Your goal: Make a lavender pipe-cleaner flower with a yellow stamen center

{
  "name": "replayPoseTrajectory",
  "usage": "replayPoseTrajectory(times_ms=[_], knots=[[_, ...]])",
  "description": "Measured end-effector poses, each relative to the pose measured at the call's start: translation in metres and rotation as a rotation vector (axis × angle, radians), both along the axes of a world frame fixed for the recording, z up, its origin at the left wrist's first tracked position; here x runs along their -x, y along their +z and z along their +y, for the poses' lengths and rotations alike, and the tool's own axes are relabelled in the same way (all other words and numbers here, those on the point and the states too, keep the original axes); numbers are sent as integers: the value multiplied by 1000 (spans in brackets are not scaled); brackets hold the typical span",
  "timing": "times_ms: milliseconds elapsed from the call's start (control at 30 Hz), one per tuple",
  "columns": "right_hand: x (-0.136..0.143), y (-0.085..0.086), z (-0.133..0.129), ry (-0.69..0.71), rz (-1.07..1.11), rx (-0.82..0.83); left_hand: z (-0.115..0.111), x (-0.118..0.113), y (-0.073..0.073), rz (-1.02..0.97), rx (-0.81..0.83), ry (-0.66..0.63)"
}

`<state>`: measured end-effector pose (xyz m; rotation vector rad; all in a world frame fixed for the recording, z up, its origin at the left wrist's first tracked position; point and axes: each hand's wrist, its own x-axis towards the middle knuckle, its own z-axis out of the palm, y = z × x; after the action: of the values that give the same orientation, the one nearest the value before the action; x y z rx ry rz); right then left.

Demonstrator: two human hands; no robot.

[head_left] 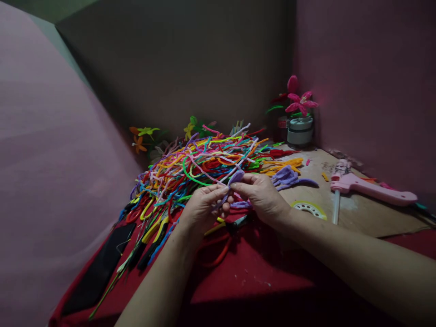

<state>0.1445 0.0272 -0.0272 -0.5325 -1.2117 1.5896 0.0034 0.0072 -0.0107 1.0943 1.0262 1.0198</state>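
Both hands meet over the front of the table, fingers pinched on one purple pipe cleaner [236,176] bent into a petal-like loop. My left hand [205,203] is closed around its lower end, where a twisted tail shows between the fingers. My right hand [264,195] pinches the loop's side with thumb and forefinger. Just behind the hands rises a large tangled heap of colourful pipe cleaners [170,170]. More purple looped pieces [286,176] lie beyond the right hand. Parts of the held piece are hidden by the fingers.
A pink glue gun [378,187] and a tape roll [316,210] lie on brown board [361,215] at right. Yellow-handled pliers [155,231] and a black phone-like slab [98,272] lie at left on red cloth [252,277]. A pink flower [301,103] stands behind.
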Motion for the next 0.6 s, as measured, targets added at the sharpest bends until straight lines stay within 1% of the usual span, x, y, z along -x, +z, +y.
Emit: replayPoseTrajectory(times_ms=[67,100,167,233,267,300,333,367,400,433,500,533,600], knots=[[1,-2,0,-65,-8,26,-3,-5,0,189,-138,119],[2,-3,0,-102,-14,38,-5,-8,-1,326,-259,186],[3,-5,2,-155,-18,64,-7,-10,-5,649,-579,290],[3,-6,3,-159,-12,100,-8,-11,-11,941,-863,297],[3,-6,4,-150,-9,118,-8,-11,-13,1038,-949,271],[2,-6,4,-143,-9,134,-8,-10,-14,1087,-991,247],[2,-6,4,-139,-11,146,-9,-9,-14,1082,-993,241],[1,-5,4,-132,-13,150,-9,-9,-13,1023,-954,248],[1,-4,4,-122,-13,149,-9,-8,-11,912,-876,262],[0,-3,4,-111,-12,140,-9,-7,-8,762,-759,274],[0,-1,3,-89,-13,106,-6,-4,-2,404,-437,233],[0,-1,3,-75,-10,86,-5,-2,0,241,-286,189],[1,0,2,-39,0,59,0,2,2,55,-84,64]])
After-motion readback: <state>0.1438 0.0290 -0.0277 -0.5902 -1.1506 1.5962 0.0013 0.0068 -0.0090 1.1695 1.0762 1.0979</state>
